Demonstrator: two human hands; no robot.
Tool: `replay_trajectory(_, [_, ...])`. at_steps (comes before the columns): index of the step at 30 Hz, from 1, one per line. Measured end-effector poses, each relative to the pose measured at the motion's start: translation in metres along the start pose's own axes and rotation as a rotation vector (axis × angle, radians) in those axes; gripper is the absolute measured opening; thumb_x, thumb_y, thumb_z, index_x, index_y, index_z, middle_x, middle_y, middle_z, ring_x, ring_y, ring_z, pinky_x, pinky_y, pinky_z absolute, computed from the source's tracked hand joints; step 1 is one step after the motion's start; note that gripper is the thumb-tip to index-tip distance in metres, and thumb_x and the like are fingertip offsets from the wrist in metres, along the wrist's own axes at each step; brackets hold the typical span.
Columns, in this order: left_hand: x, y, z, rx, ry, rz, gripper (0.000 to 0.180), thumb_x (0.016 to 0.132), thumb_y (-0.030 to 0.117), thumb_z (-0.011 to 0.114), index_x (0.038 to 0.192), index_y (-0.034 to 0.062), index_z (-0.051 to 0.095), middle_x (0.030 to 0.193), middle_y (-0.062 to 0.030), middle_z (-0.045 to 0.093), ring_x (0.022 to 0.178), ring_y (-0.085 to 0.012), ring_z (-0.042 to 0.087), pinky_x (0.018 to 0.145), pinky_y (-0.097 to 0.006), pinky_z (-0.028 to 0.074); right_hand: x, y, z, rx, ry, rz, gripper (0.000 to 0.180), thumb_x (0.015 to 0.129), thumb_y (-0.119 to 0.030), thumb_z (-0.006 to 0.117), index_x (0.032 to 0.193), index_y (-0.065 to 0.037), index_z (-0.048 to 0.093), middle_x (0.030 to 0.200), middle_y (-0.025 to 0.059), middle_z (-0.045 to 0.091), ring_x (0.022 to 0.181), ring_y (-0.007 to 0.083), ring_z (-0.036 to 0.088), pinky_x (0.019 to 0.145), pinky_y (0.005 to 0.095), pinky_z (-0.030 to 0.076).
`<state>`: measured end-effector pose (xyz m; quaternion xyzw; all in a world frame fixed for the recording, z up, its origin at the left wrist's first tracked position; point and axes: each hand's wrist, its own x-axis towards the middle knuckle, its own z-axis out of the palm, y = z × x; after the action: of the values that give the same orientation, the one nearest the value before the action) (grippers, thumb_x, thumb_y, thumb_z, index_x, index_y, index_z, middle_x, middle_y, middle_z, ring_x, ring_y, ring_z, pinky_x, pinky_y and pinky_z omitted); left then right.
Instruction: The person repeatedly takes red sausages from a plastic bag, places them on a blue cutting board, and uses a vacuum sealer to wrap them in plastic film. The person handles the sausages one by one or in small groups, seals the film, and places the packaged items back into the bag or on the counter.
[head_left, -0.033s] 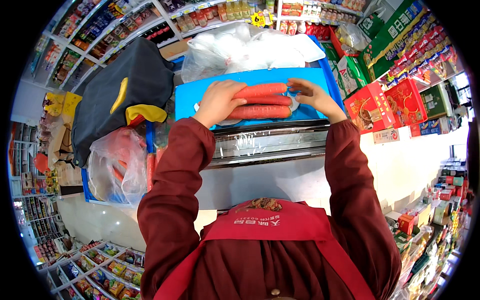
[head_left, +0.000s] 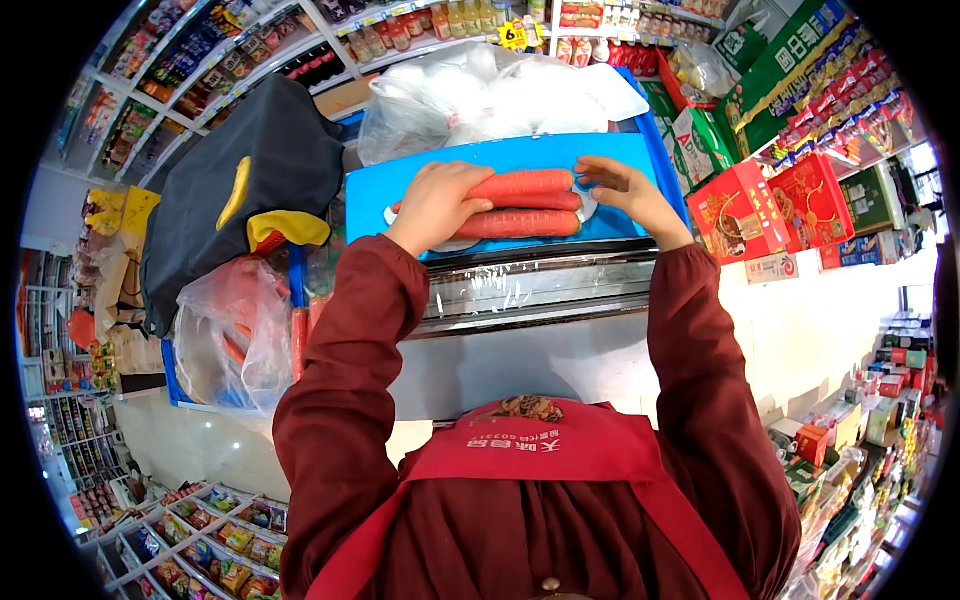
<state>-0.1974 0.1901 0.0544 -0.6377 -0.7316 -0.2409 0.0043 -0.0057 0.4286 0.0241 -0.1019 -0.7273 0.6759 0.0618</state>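
Three orange carrots [head_left: 520, 222] lie side by side across a white tray [head_left: 589, 207], which shows only at its ends. The tray rests on a blue board [head_left: 380, 190]. My left hand [head_left: 440, 203] is closed over the left ends of the carrots, its fingers hiding part of them. At their right ends is my right hand [head_left: 630, 195], with its fingers apart and curved beside the upper carrot and the tray's end. I cannot tell whether its fingertips touch them. Shiny clear film [head_left: 530, 290] stretches across the near side of the board.
Behind the board sits a clear plastic bag of white things [head_left: 460, 100]. A dark cloth with yellow trim [head_left: 250, 150] covers something at the left, above a clear bag with carrots [head_left: 235, 330]. Red boxes [head_left: 740, 210] stand to the right; stocked shelves [head_left: 400, 40] line the back.
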Motion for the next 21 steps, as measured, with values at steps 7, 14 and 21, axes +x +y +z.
replay_trajectory(7, [-0.013, -0.012, 0.008, -0.006, 0.001, 0.023, 0.037, 0.078, 0.025, 0.065, 0.111, 0.0089, 0.059, 0.104, -0.0104, 0.061, 0.097, -0.0283, 0.057, 0.087, -0.037, 0.04, -0.008, 0.006, 0.028, -0.09, 0.196, 0.009, 0.029, 0.092, -0.014, 0.054, 0.116, 0.001, 0.057, 0.105, 0.008, 0.062, 0.091, 0.012, 0.058, 0.083, 0.024, 0.045])
replay_trajectory(14, [-0.071, -0.047, 0.014, -0.884, 0.306, -0.64, 0.036, 0.096, 0.03, 0.046, 0.114, 0.0014, 0.059, 0.113, -0.0091, 0.06, 0.106, -0.017, 0.054, 0.093, -0.029, 0.039, -0.011, -0.003, 0.064, -0.416, 0.21, -0.207, 0.033, 0.085, -0.015, 0.061, 0.115, -0.002, 0.057, 0.108, 0.0093, 0.059, 0.092, 0.0167, 0.056, 0.079, 0.0282, 0.046])
replay_trajectory(21, [-0.089, -0.028, 0.023, -0.872, 0.233, -0.52, 0.043, 0.1, 0.034, 0.035, 0.115, 0.0011, 0.059, 0.115, -0.0064, 0.058, 0.106, -0.0153, 0.051, 0.096, -0.027, 0.036, -0.007, 0.003, 0.069, -0.614, 0.206, -0.268, 0.035, 0.076, -0.012, 0.069, 0.108, -0.003, 0.059, 0.116, 0.011, 0.057, 0.109, 0.0269, 0.052, 0.092, 0.0344, 0.041])
